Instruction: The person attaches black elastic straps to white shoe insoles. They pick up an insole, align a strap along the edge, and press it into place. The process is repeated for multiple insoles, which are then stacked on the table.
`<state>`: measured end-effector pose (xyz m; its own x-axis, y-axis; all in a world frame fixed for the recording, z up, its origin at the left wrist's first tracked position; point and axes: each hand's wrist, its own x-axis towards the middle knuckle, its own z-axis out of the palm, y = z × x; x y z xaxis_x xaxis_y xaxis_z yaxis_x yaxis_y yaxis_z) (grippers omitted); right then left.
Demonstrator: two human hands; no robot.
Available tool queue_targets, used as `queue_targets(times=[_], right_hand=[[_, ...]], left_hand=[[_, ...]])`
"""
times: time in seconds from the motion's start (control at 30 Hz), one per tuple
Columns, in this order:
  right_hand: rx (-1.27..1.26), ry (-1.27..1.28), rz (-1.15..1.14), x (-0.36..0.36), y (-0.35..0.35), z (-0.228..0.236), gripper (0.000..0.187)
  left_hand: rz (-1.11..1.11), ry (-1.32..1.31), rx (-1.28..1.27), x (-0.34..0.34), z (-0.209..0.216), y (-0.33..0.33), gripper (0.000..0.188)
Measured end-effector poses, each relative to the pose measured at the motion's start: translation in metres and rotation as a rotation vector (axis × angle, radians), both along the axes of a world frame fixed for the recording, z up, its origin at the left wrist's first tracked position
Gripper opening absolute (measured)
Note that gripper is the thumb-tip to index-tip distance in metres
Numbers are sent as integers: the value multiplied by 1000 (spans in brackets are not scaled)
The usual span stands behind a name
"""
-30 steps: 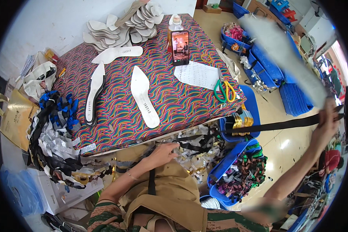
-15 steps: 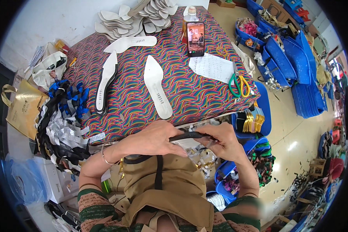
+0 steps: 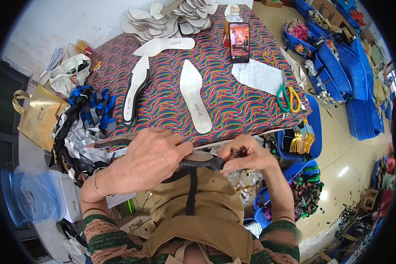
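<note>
- The left hand (image 3: 152, 154) curls closed over a dark sole piece (image 3: 198, 162), hiding most of it; a black strap (image 3: 190, 189) hangs below.
- The right hand (image 3: 246, 158) pinches the sole piece's pointed end, which is hard to make out.
- Both hands sit just short of the near edge of the striped table (image 3: 233, 105), above the lap.
- A white insole (image 3: 193, 100) lies beyond that edge, scissors (image 3: 288, 97) to its right.

Illumination is bright and even, with soft shadows. Glare marks the glossy floor (image 3: 339, 171) at lower right. Fisheye distortion bends edges toward the black rim. Centre focus is sharp.
</note>
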<state>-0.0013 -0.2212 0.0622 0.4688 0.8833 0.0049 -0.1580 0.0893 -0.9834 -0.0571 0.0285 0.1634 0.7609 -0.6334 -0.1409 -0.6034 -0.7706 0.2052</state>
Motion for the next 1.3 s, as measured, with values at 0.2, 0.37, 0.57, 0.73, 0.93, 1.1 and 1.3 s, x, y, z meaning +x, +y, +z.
queue_targets(times=[0.2, 0.37, 0.57, 0.73, 0.93, 1.1, 1.3], right_hand=[[-215, -180, -204, 13, -17, 27, 14], [-196, -221, -444, 15, -28, 36, 10], [36, 38, -596, -1, -32, 7, 12], [202, 198, -801, -26, -9, -9, 13], [249, 269, -886, -59, 37, -24, 8], [329, 472, -774, -65, 78, -32, 5], [218, 323, -724, -67, 75, -34, 5]], left_hand=[[56, -3, -60, -1, -19, 5, 13], [132, 172, -330, -6, -51, 4, 21], [444, 668, -834, -22, -67, 4, 28], [588, 805, -1194, -27, -63, -6, 27], [716, 769, -1502, -20, -66, -13, 28], [704, 820, -1780, -9, -74, -24, 37], [687, 737, -1870, -4, -77, -12, 29]])
